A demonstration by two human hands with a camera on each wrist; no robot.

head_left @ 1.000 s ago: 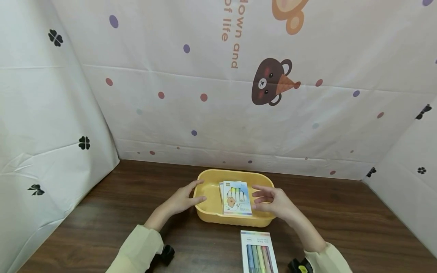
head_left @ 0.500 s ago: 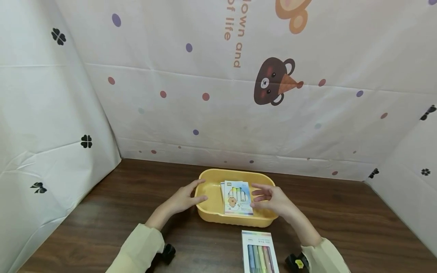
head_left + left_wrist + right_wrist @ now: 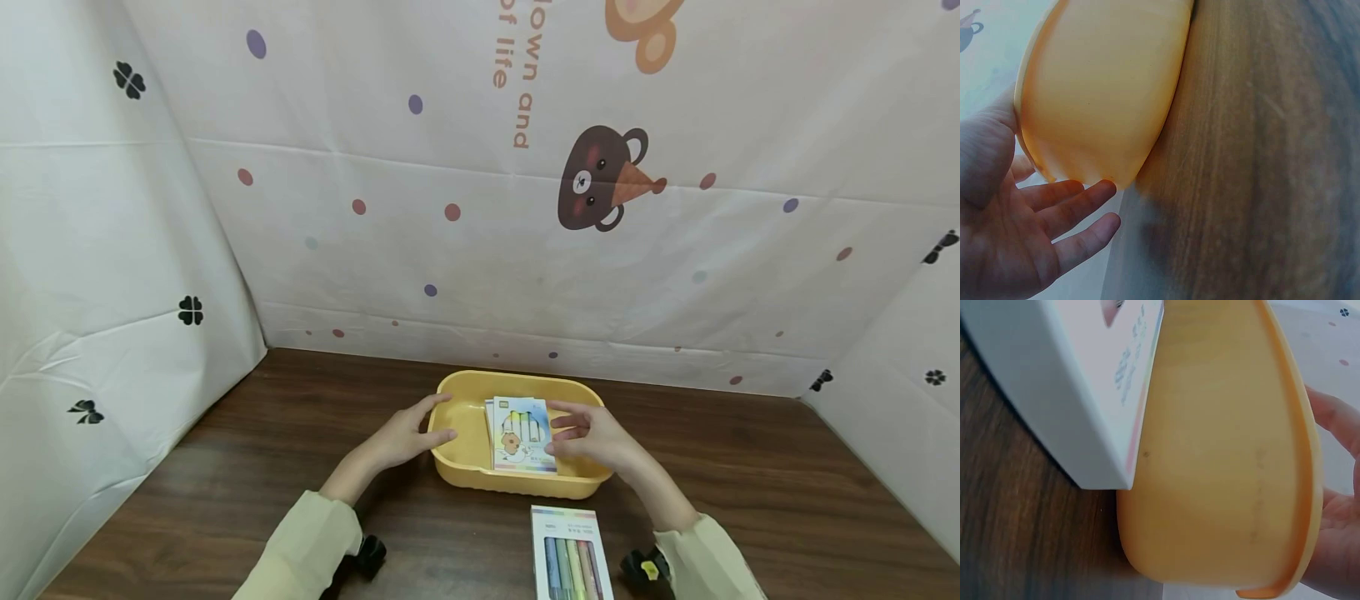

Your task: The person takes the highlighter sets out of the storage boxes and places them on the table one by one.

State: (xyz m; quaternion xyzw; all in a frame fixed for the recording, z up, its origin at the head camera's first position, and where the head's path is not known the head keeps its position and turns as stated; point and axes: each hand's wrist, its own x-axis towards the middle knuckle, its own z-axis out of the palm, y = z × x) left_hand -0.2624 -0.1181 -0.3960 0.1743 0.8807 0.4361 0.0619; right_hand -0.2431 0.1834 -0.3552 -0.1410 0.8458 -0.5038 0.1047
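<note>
A yellow plastic basin (image 3: 468, 479) stands on the table. In it lies a small marker box (image 3: 517, 454) with a cartoon bear and markers on its front; the edge of another box shows beneath. My left hand (image 3: 397, 437) rests at the basin's left end, thumb and index finger over the rim, the other fingers loosely spread outside in the left wrist view. My right hand (image 3: 600, 437) reaches over the right rim, thumb and fingertips at the marker box's right edge; whether they touch it is unclear. In the right wrist view, the basin wall hides the fingertips.
A white box of coloured pens (image 3: 572, 554) lies on the wooden table (image 3: 712, 467) in front of the basin, looming close in the right wrist view. Behind the table hangs a patterned white sheet (image 3: 337, 267), which also rises along both sides.
My right hand has moved slightly left, its thumb and fingertips closer to the marker box. The left hand stays at the basin's end. The head view has shifted a little.
</note>
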